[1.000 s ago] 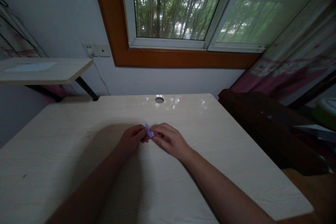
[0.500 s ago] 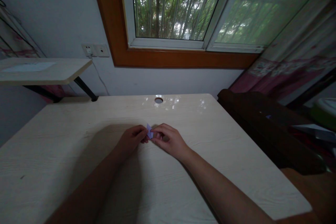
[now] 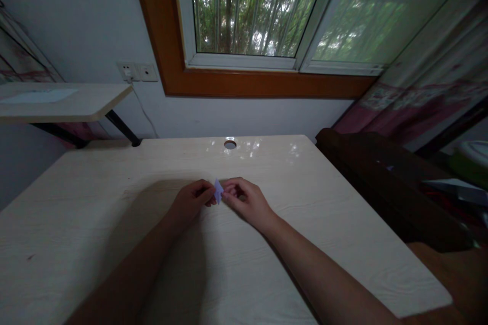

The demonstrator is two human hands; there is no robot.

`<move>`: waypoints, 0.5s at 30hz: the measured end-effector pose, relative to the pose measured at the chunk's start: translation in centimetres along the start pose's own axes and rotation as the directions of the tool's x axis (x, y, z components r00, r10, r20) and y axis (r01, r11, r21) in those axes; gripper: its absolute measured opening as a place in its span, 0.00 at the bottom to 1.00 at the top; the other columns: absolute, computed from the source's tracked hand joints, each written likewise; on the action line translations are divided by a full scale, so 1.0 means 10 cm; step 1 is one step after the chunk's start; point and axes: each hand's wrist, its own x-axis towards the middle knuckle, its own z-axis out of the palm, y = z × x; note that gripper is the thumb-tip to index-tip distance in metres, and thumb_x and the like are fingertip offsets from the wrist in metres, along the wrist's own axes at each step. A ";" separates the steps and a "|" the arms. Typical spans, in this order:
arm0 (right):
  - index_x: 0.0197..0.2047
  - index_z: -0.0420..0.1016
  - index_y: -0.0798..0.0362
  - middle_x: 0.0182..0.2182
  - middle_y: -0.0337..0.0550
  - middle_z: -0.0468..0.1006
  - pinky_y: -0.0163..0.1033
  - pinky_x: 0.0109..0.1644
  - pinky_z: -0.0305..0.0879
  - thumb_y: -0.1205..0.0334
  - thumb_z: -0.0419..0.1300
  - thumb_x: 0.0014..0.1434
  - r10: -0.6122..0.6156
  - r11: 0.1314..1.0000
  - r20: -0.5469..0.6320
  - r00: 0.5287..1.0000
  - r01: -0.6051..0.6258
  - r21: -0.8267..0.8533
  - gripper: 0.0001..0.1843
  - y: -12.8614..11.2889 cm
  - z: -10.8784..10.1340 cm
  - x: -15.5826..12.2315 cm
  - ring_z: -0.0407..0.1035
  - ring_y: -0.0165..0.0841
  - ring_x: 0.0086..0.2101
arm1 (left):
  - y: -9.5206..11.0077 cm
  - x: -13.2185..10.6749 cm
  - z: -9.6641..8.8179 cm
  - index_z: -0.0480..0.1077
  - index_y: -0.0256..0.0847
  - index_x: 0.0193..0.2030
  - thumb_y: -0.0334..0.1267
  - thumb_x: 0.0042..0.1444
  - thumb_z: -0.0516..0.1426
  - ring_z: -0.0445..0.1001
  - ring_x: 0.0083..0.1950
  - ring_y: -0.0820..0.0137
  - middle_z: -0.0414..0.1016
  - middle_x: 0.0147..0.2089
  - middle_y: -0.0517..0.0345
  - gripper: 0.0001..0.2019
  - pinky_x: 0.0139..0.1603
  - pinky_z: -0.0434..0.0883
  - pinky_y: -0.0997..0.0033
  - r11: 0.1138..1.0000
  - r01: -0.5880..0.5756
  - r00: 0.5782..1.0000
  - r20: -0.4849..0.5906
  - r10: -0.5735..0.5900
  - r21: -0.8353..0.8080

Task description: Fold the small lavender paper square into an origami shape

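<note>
A small folded piece of light purple paper [image 3: 218,191] stands between my two hands over the middle of a pale wooden desk [image 3: 114,244]. My left hand [image 3: 189,202] pinches its left side with curled fingers. My right hand [image 3: 246,201] pinches its right side, the fingers bent around it. Both wrists rest on or just above the desk top. Most of the paper is hidden by my fingertips.
A round cable hole [image 3: 230,143] sits near the desk's far edge. A raised side shelf [image 3: 64,101] juts out at the left, below a wall socket [image 3: 138,72]. Dark furniture [image 3: 385,188] and a curtain stand at the right, a window [image 3: 267,10] behind.
The hands have stayed in the same spot. The paper between the fingertips has turned a little more upright, and my right fingers have shifted slightly on it.
</note>
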 end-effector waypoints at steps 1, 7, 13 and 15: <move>0.47 0.75 0.51 0.35 0.43 0.79 0.35 0.36 0.69 0.56 0.63 0.62 0.029 0.999 -0.019 0.999 -0.029 0.019 0.12 0.01 0.00 0.00 0.72 0.30 0.32 | 0.00 0.00 0.00 0.73 0.38 0.31 0.46 0.58 0.59 0.72 0.29 0.71 0.76 0.27 0.59 0.12 0.34 0.69 0.72 1.000 -0.001 1.000 -0.006 0.001 0.011; 0.38 0.80 0.52 0.33 0.42 0.79 0.36 0.38 0.65 0.55 0.61 0.64 0.012 0.997 0.005 1.000 -0.012 -0.072 0.10 0.02 -0.04 0.03 0.72 0.32 0.33 | -0.03 0.00 0.00 0.74 0.39 0.33 0.47 0.58 0.58 0.74 0.31 0.70 0.77 0.29 0.58 0.12 0.35 0.70 0.72 0.997 -0.027 0.999 0.028 0.026 0.068; 0.36 0.81 0.52 0.31 0.42 0.80 0.35 0.36 0.64 0.55 0.61 0.64 0.030 0.999 0.056 0.998 -0.029 -0.023 0.11 0.02 -0.04 0.05 0.71 0.31 0.31 | -0.06 0.01 -0.02 0.75 0.39 0.34 0.47 0.58 0.60 0.72 0.30 0.71 0.76 0.29 0.59 0.12 0.34 0.69 0.73 0.995 -0.040 0.999 0.014 0.039 0.096; 0.36 0.81 0.52 0.32 0.42 0.81 0.35 0.37 0.64 0.55 0.61 0.63 0.048 0.999 0.045 0.998 -0.047 -0.006 0.11 0.02 -0.04 0.04 0.71 0.31 0.32 | -0.05 0.02 -0.01 0.75 0.39 0.34 0.47 0.57 0.61 0.72 0.30 0.71 0.76 0.29 0.59 0.12 0.33 0.69 0.73 0.996 -0.032 0.999 0.008 0.031 0.085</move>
